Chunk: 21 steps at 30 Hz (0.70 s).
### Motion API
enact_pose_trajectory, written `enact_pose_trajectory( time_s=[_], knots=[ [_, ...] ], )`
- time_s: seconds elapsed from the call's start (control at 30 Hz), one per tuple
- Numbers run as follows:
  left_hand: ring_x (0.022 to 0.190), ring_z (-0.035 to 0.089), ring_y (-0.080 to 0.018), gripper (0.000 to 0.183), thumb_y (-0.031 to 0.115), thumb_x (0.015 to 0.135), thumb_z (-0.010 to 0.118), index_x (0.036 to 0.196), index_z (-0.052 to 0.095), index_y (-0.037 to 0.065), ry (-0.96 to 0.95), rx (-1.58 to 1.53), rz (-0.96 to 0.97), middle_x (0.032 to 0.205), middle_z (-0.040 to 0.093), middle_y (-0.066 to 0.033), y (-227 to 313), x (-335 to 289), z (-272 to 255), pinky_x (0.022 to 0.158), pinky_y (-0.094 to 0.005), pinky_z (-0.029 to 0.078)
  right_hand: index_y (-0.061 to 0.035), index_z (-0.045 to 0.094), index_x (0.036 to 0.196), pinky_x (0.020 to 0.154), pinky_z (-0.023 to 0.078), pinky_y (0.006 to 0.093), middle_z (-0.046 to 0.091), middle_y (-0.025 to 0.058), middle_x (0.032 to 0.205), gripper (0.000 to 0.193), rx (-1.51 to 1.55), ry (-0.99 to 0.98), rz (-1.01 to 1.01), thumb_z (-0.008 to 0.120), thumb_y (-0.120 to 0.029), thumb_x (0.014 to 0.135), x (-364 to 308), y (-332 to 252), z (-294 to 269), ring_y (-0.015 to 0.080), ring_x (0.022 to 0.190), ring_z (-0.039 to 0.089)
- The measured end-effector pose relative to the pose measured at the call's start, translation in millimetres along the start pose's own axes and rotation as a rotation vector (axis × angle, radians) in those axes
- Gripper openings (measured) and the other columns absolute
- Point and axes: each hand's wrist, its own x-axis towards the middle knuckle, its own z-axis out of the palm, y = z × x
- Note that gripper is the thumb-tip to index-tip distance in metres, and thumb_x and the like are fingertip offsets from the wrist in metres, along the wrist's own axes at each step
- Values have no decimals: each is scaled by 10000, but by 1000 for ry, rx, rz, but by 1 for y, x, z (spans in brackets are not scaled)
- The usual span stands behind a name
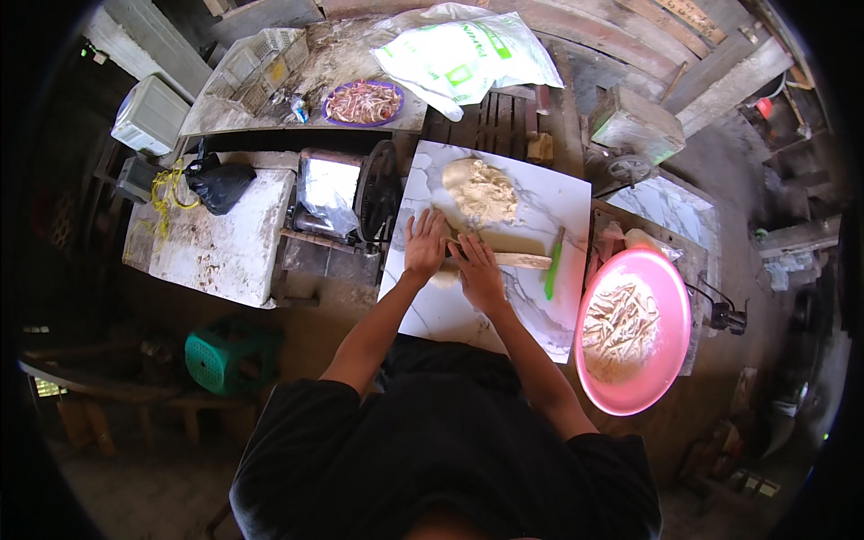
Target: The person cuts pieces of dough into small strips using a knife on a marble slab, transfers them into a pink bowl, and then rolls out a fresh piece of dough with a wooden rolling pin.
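Note:
A white marble-patterned board (540, 315) lies in front of me. My left hand (425, 243) rests palm down on it, fingers spread and pointing away from me. Just right of it, my right hand (477, 272) lies with stretched fingers over a long pale piece (525, 260), whose rounded end sticks out to the right; whether it is wood or dough I cannot tell. A little pale dough (445, 275) shows between my hands. Beyond them sits a crumbly dough mound (480, 190). A green-handled knife (553, 265) lies near the board's right edge.
At right stands a pink basin (677, 342) of floured strips. A hand-wheeled machine (378, 193) stands left of the board. Farther back are a purple plate (328, 110) of reddish strips, a white sack (468, 63) and a wire basket (256, 67). A green stool (216, 360) is lower left.

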Motion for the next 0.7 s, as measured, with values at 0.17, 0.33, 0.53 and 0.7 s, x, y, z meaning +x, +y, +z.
enact_pose_trajectory(
  time_s=[0.17,0.33,0.53,0.7],
  knots=[
    [1229,242,-256,466,183,827,352,1256,274,20,-48,46,-12,1257,360,-125,2,-2,0,1009,-440,102,-124,427,1193,994,216,378,343,84,1284,473,12,17,-30,499,-67,729,-1,0,-3,222,1206,294],
    [1250,206,-245,475,185,853,307,1281,219,-1,-182,18,-87,1311,297,-126,13,-5,-10,1016,-428,85,-125,418,1200,990,221,386,341,84,1286,481,10,17,-30,497,-64,730,-4,-2,-8,226,1203,296],
    [1263,174,-235,473,181,851,306,1278,225,-4,-121,18,-65,1349,221,-127,18,-17,-7,1018,-422,80,-130,417,1200,996,211,395,334,75,1292,488,16,-16,-32,492,-57,724,-16,-4,-12,215,1213,278],
    [1269,151,-231,473,178,846,309,1275,232,-5,-105,35,-58,1358,199,-126,23,-22,-5,1018,-421,78,-128,432,1187,992,219,394,345,68,1285,464,14,-34,-28,488,-71,730,-22,0,-13,210,1205,288]
  ],
)
